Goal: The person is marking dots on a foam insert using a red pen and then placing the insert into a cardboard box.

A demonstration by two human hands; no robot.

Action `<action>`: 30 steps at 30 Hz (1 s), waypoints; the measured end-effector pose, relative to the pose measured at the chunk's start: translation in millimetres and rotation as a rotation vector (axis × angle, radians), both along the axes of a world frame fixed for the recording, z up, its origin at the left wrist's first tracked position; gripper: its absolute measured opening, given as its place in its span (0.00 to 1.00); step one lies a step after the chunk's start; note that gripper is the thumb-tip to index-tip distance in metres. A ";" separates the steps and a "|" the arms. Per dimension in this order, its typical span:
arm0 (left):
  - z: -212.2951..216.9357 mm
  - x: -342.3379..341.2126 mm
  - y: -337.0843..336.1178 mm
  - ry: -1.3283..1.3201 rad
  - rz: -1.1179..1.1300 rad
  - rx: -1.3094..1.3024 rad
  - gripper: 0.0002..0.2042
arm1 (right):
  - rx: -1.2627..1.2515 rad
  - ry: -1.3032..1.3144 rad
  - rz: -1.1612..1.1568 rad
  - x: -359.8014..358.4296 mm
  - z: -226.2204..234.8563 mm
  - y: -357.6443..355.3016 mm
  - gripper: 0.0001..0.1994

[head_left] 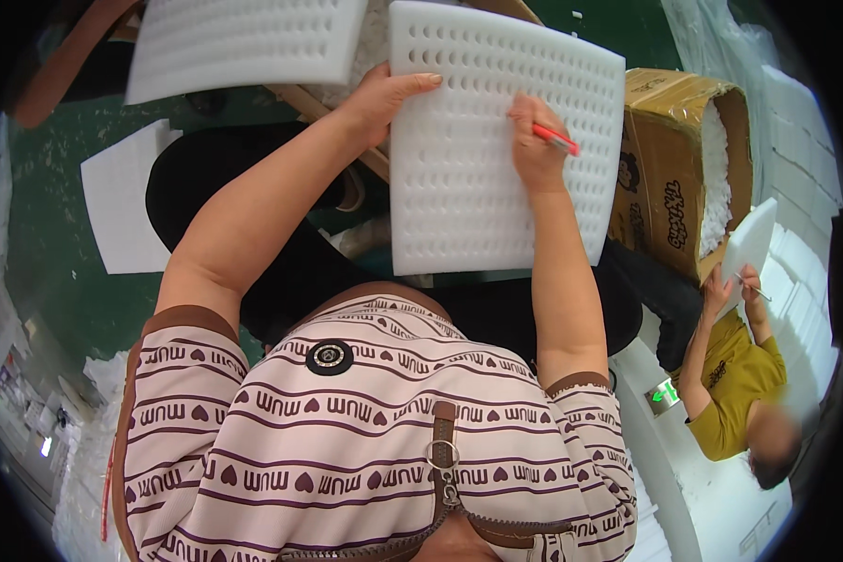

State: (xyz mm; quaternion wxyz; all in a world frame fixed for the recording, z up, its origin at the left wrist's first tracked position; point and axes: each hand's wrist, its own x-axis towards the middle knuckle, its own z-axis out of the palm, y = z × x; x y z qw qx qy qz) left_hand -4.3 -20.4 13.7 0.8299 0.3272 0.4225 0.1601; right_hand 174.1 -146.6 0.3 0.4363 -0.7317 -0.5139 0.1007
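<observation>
**Dimpled foam sheet held at L edge, R hand on red pen-like tool**

R hand (pixel 539 150) is curled round a red pen-like tool (pixel 554 139), pinching it over the foam sheet (pixel 478 173); tip's hidden, so can't tell if it touches. L hand (pixel 381 101) grips the sheet's L edge, upper part: thumb flat on the face, fingers out of sight behind, so prob. a thumb-vs-fingers pinch.

Sheet's in front of the torso, above the lap, rows of oval dimples or holes facing up; can't tell if they go right thru.

Handling (my judgement): v. light, soft & springy, may flex if held one side only; not slippery, but hard pinching could dent or tear it btwn holes. Best hold: plain margins, L & R, approx mid-height.

Edges/room: narrow gap off the sheet's upper L, then a 2nd dimpled sheet (pixel 248 42). White slab (pixel 117 201) lies farther L. Cardboard box (pixel 651 150) sits close by the sheet's R edge, so less room there. Co-worker (pixel 745 375) is beyond the box, lower R of the sheet, holding a white piece (pixel 751 234).
</observation>
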 end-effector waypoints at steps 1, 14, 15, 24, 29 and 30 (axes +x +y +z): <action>-0.5 -0.3 1.0 -0.001 0.003 0.002 0.18 | 0.002 -0.001 0.003 -0.2 2.7 0.5 0.10; -8.8 -0.5 1.3 -0.066 -0.003 0.043 0.18 | 0.060 0.025 0.031 -8.5 1.0 9.2 0.12; -9.7 -1.0 1.1 -0.073 0.000 0.059 0.18 | 0.000 0.012 0.030 -9.3 3.1 10.2 0.12; -7.3 1.2 0.4 -0.066 -0.003 0.019 0.18 | 0.153 0.011 0.011 -10.8 3.8 8.5 0.12; -12.4 1.7 -3.0 -0.058 0.026 0.031 0.18 | 0.107 0.094 -0.005 -21.0 -1.1 13.9 0.13; -13.3 1.7 -2.7 -0.048 0.036 0.032 0.18 | 0.080 0.195 -0.039 -22.0 0.7 14.4 0.13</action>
